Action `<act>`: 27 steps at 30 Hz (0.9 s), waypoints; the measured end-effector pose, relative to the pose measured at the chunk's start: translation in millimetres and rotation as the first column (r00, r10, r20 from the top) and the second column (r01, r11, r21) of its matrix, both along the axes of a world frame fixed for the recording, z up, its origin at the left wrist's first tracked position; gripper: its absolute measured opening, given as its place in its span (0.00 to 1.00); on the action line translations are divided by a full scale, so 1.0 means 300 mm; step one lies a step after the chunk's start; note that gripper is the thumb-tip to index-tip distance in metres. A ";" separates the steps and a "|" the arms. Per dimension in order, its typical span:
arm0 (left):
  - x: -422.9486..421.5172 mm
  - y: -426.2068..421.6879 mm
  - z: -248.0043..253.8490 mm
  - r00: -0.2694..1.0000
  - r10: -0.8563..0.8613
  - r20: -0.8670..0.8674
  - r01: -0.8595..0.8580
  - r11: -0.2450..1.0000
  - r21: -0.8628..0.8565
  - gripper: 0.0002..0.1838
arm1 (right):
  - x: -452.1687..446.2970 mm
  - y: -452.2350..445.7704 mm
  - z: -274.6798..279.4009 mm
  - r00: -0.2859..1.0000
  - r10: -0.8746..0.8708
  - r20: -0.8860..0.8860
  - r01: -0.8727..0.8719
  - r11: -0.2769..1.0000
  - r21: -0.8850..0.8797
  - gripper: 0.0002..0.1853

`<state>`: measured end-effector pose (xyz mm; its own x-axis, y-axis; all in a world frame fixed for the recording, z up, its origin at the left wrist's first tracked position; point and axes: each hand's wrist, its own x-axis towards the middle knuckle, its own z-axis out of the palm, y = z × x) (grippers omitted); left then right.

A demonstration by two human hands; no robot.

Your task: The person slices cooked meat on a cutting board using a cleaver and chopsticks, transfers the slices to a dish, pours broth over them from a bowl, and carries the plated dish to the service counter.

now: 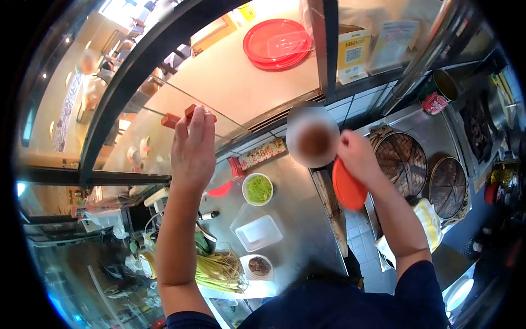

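Two bare hands work at about shoulder width, with clock positions read from the centre of the view. Left hand (193,151), at 10 o'clock: the fingers are bent and closed on a reddish-brown block (190,112) at a glass pane (226,131); a second, similar block (170,120) shows just beside it, toward 9 o'clock. Right hand (359,158), at 3 o'clock: the fingers are curled, their tips meeting the edge of a blurred, round white vessel (298,123) with a brown middle, at 1 o'clock. An orange-red disc (348,189) shows below this hand and partly behind it; whether the fingers grip vessel, disc or both cannot be told.

Between the arms is a metal counter (304,211). Near the centre stands a white bowl of shredded greens (257,189), with a red-and-white box (263,154) just beyond it. Toward 6 o'clock follow a white plastic tray (258,233) and a small bowl of dark brown food (258,267); at 7 o'clock lie long green stalks (216,272).

Farther out, stacked red plates (276,45) rest at 12 o'clock, behind the window frame. A yellow-and-white sign (353,52) stands at 1 o'clock and a labelled can (438,93) at 2. Two woven, round lids (401,164) lie at 3 o'clock, and a white-and-yellow cloth (424,225) at 4.
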<state>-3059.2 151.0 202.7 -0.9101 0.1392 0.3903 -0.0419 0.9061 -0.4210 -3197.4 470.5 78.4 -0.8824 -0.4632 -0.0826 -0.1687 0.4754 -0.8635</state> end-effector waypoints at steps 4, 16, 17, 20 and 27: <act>0.142 0.021 -0.035 0.998 0.026 -0.052 -0.012 0.966 0.259 0.27 | -0.198 -0.224 0.082 0.997 0.059 -0.054 -0.059 0.998 0.004 0.19; 0.604 0.007 -0.720 0.806 0.363 0.468 -0.490 -0.035 0.871 0.19 | -0.527 -0.924 -0.197 0.737 0.297 0.607 -0.212 0.954 -0.210 0.37; 0.627 0.000 -0.779 0.802 0.360 0.477 -0.483 -0.080 0.872 0.19 | -0.546 -0.958 -0.230 0.618 0.339 0.709 -0.199 0.940 -0.277 0.47; 0.641 -0.033 -0.918 0.825 0.316 0.469 -0.408 -0.242 0.880 0.20 | -0.440 -0.910 -0.143 0.833 0.334 0.442 -0.228 0.934 -0.277 0.20; 0.455 -0.039 -0.786 0.783 0.051 0.620 -0.431 -0.674 0.600 0.24 | -0.311 -0.617 -0.051 0.969 0.219 0.117 -0.197 0.965 -0.172 0.19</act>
<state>-2922.6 139.2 -33.2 -0.5974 -0.4283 -0.6780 -0.6121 -0.3027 0.7306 -3290.7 285.4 63.2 -0.7510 -0.6521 -0.1038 -0.1275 0.2975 -0.9462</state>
